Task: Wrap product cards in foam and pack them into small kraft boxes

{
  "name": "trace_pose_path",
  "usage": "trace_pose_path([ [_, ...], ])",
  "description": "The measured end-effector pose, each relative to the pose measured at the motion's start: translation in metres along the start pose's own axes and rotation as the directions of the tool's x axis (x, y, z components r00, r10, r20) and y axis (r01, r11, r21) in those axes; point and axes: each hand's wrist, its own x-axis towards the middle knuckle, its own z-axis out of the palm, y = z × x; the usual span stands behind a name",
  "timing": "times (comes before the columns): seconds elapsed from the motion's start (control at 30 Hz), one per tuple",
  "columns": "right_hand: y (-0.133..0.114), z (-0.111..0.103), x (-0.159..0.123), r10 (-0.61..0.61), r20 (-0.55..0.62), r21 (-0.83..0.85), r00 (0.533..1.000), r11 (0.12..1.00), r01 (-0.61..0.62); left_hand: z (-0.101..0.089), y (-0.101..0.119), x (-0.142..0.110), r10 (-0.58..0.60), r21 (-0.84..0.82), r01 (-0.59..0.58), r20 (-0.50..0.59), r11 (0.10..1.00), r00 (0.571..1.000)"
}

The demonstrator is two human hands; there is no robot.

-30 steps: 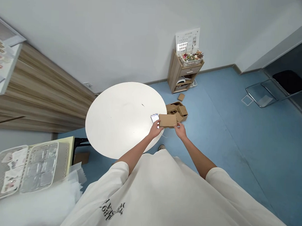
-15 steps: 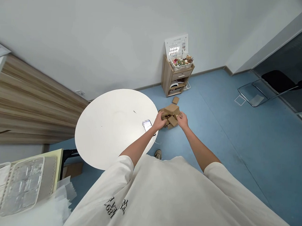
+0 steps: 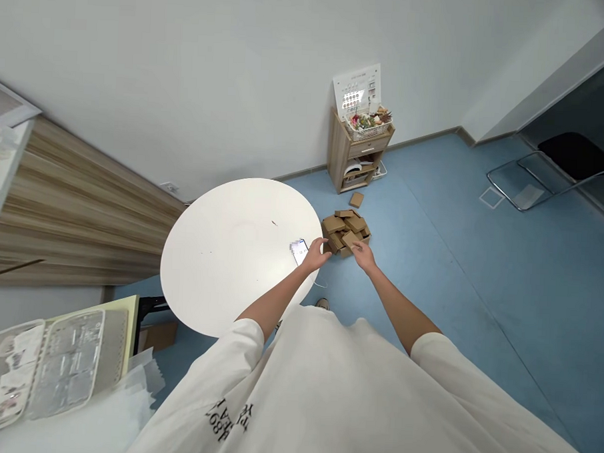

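A heap of small brown cardboard boxes [image 3: 343, 223] lies on the blue floor, just right of the round white table. My left hand [image 3: 315, 255] is at the table's right edge beside the heap, its thumb and fingers apart and nothing between them. It partly covers a phone [image 3: 299, 250] with a lit screen on the tabletop. With its fingertips, my right hand [image 3: 364, 254] grips the near edge of one cardboard box [image 3: 351, 240] at the front of the heap. Its fingers partly hide that corner.
One more cardboard box [image 3: 356, 199] lies apart, beyond the heap. Against the wall stands a small wooden cabinet [image 3: 338, 154] with a basket of dried flowers [image 3: 369, 124] on top. The round table [image 3: 231, 250] fills the left side; a chair [image 3: 575, 158] is far right.
The box that both hands held above the heap has been let go and rests among the others. My left hand has opened and moved back; my right hand has come down to a nearer box.
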Motion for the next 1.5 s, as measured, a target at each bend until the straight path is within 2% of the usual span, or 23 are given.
trace_pose_path([
  [0.23, -0.005, 0.019, -0.009, 0.06, 0.049, -0.03, 0.997, 0.998, -0.059, -0.008, -0.016, -0.015, -0.024, -0.009, 0.023, -0.026, 1.0, 0.999],
  [0.37, -0.012, 0.041, -0.017, 0.03, 0.106, -0.033, 0.994, 0.999, -0.027, -0.02, -0.029, -0.029, -0.03, -0.001, 0.03, -0.07, 1.0, 0.997],
  [0.47, -0.022, 0.062, -0.026, 0.017, 0.146, -0.053, 0.989, 0.999, -0.01, -0.034, -0.04, -0.047, -0.085, -0.044, 0.081, -0.116, 0.996, 0.99],
  [0.6, -0.039, 0.094, -0.042, -0.017, 0.24, -0.068, 0.971, 0.997, 0.034, -0.061, -0.054, -0.08, -0.168, -0.13, 0.145, -0.19, 0.981, 0.967],
  [0.83, -0.065, 0.166, -0.081, -0.085, 0.32, -0.107, 0.944, 0.986, 0.125, -0.119, -0.095, -0.146, -0.172, -0.174, 0.126, -0.285, 0.977, 0.943],
  [1.1, -0.068, 0.271, -0.158, -0.117, 0.386, -0.083, 0.915, 0.983, 0.161, -0.191, -0.157, -0.242, -0.205, -0.219, 0.135, -0.335, 0.966, 0.92],
  [1.23, -0.067, 0.315, -0.2, -0.122, 0.433, -0.071, 0.893, 0.983, 0.169, -0.22, -0.184, -0.285, -0.219, -0.227, 0.146, -0.343, 0.963, 0.913],
  [1.37, -0.072, 0.345, -0.233, -0.128, 0.467, -0.072, 0.875, 0.981, 0.182, -0.24, -0.203, -0.316, -0.229, -0.231, 0.153, -0.352, 0.961, 0.908],
  [1.5, -0.086, 0.36, -0.25, -0.137, 0.505, -0.085, 0.852, 0.975, 0.207, -0.254, -0.212, -0.338, -0.234, -0.245, 0.142, -0.404, 0.959, 0.884],
])
